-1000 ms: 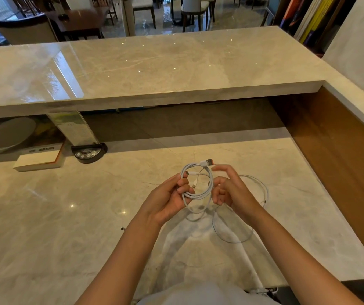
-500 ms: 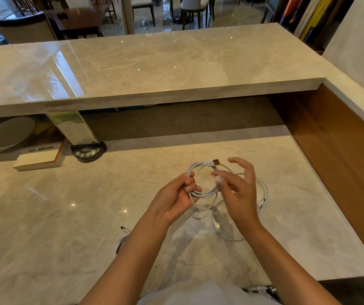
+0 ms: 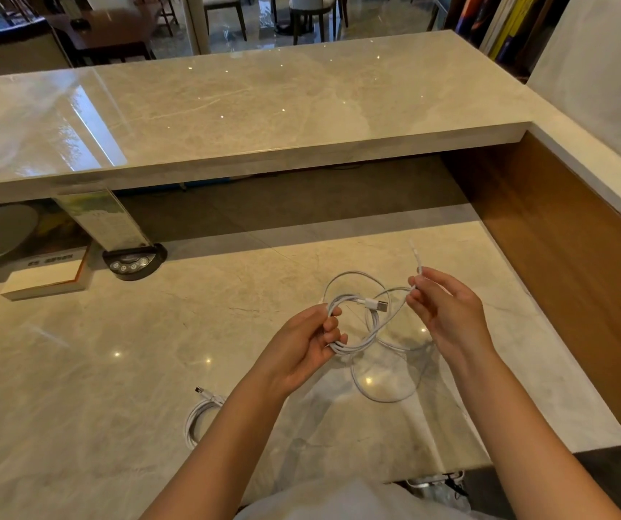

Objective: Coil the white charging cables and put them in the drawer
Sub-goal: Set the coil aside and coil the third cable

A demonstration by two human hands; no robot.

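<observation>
Second cable (image 3: pixel 199 418): coiled, lying on the desk (image 3: pixel 76 388) beside the left forearm.
Left hand (image 3: pixel 301 347): fingers curled round the gathered loops of the white cable (image 3: pixel 354 345), held above the desk.
Right hand (image 3: pixel 446 313): pinches the cable's free end, small plug pointing up.
Loose loop: hangs down to the desk between the hands.
Far left: white box (image 3: pixel 44 279), black round base (image 3: pixel 134 261).
</observation>
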